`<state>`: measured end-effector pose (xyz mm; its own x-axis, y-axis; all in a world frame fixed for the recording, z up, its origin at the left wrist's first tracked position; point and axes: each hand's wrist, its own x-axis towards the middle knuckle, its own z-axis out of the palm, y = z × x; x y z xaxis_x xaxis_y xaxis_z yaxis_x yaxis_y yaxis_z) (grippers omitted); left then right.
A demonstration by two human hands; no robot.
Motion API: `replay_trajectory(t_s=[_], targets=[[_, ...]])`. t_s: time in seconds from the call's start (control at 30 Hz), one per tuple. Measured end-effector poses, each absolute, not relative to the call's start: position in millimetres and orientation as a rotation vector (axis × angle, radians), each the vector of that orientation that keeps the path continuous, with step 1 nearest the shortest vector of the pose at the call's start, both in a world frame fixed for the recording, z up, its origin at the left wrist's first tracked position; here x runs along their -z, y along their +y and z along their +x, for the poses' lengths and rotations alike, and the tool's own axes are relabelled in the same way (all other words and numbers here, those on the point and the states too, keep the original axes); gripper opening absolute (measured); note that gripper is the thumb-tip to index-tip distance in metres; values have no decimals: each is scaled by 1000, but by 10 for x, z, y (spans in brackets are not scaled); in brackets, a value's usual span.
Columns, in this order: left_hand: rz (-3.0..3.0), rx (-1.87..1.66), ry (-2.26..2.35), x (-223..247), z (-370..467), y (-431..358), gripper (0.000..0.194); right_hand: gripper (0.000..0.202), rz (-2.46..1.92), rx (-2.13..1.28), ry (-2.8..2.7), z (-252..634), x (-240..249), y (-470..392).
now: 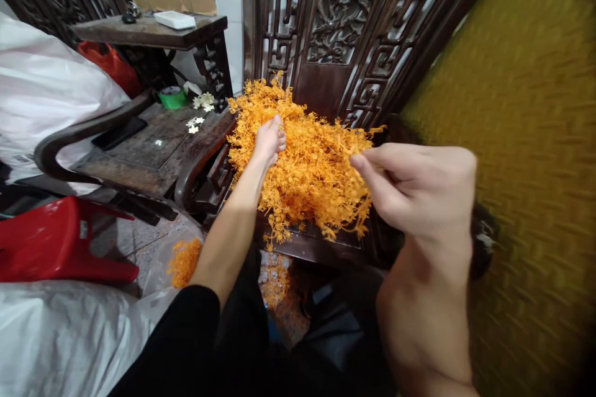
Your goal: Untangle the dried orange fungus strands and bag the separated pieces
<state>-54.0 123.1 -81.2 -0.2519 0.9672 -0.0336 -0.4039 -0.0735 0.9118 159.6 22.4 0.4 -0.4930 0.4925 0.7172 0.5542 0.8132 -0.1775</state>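
Observation:
A large heap of orange, frilly artificial sprigs covers the seat of a dark carved wooden chair. My left hand is over the heap's left part, its fingers curled closed. What it holds, if anything, is hidden. My right hand is raised in front of the heap's right side, nearer the camera. Its thumb and forefinger are pinched together on what looks like a thin orange sprig, partly lost against the heap behind.
Left stands a second wooden chair with green tape and pale small pieces. A red plastic stool, white sacks and a clear bag of orange bits lie nearby. A woven yellow surface rises at right.

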Motion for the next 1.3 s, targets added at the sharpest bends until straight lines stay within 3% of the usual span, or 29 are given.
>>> replay_trajectory(t_s=[0.13,0.33,0.43,0.6,0.7,0.83,1.07,1.2,1.3], targets=[[924,-1475,744,538,-537,938,32,24,-704,-76,-2111,1701,-97,175],[1128,-1486,648,192,-433,517,15,17,-592,-227,-2051,1658,-82,196],[1131,-1485,687,126,-448,430,24,20,-588,-283,-2028,1665,-59,201],[1212,-1424,891,82,-364,345,62,35,-743,-616,-1704,1620,33,334],[1257,-1413,960,99,-314,338,70,56,-821,-882,-1548,1588,80,470],[1346,-1340,1047,169,-312,396,71,75,-802,-1023,-1566,1623,64,566],[1776,-1217,1173,194,-319,392,44,60,-551,-1235,-1276,1636,-42,468],[1880,-882,1551,324,-230,426,62,60,-425,-1241,-1188,1564,-72,434],[1832,-900,1594,566,-58,541,71,66,-427,-1228,-1225,1537,-99,423]])
